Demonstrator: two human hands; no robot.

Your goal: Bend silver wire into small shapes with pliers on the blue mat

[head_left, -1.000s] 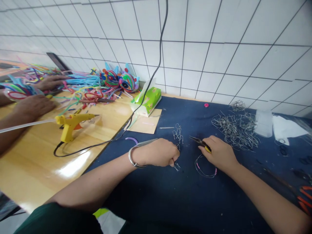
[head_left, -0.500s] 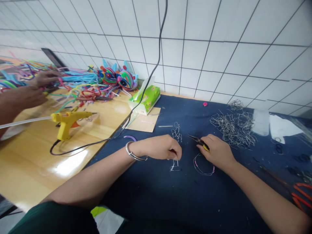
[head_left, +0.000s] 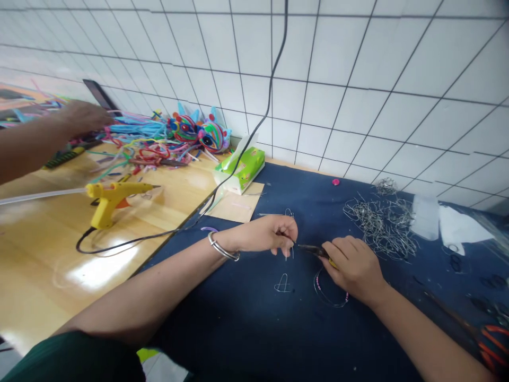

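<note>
My left hand (head_left: pixel 278 234) pinches a thin bent wire (head_left: pixel 293 251) whose ends hang below the fingertips. My right hand (head_left: pixel 353 268) is wrapped round pliers (head_left: pixel 314 249) with yellow on the handle, their dark tip pointing left, close to the wire. Whether the jaws touch it I cannot tell. Below my left hand, bent wire pieces (head_left: pixel 283 284) lie on the dark blue cloth (head_left: pixel 246 318). Beside my right hand rests a thin wire loop with pink beads (head_left: pixel 318 286). More bent wires (head_left: pixel 289 213) show behind my left hand.
A tangled wire heap (head_left: pixel 382 223) lies at the right, with orange-handled scissors (head_left: pixel 495 345) nearer. To the left are a yellow glue gun (head_left: pixel 105 204), its black cord (head_left: pixel 119 246) and a green tissue pack (head_left: pixel 242 167). A co-worker's hand (head_left: pixel 85 116) is over colourful pipe cleaners (head_left: pixel 139 130).
My left hand has lifted off the cloth with a wire, leaving bent pieces below. The pliers have come closer to it. The co-worker's arm has moved.
</note>
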